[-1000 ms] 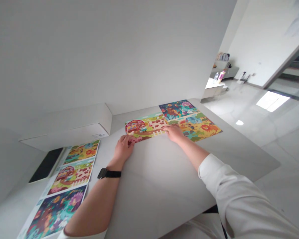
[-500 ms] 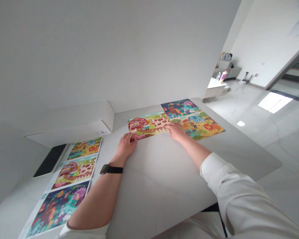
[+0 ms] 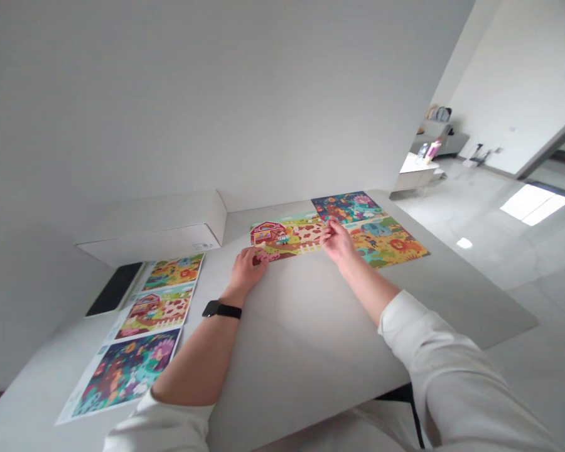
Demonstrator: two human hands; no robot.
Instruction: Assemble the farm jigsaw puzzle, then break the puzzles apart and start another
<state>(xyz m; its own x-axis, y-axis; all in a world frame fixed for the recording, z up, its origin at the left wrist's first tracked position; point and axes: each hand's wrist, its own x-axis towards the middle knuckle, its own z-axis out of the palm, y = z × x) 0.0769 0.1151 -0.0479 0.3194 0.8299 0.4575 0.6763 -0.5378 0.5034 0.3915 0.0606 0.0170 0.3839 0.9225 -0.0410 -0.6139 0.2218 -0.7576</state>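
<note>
A farm picture (image 3: pixel 287 237) with a red barn, a spotted cow and a white fence lies flat near the wall. At its lower left corner rests my left hand (image 3: pixel 247 270), fingers bent over the edge and thumb apart. My right hand (image 3: pixel 338 242) is raised just over the picture's right end, its fingers curled in; I see nothing in them. A yellow safari picture (image 3: pixel 393 243) with a lion and elephant adjoins the farm picture on the right. Behind it lies a dark blue picture (image 3: pixel 346 206) with colourful animals, partly behind my right hand.
A long white box (image 3: pixel 169 216) stands against the wall at the left. Before it lie a dark-screened phone (image 3: pixel 114 289) and a sheet with three smaller prints (image 3: pixel 157 309) of the same scenes. The white table (image 3: pixel 311 339) ends at the right above a tiled floor.
My right hand has lifted off the farm picture's right end and curled its fingers. My left hand stays at the lower left corner. The whole view has shifted slightly.
</note>
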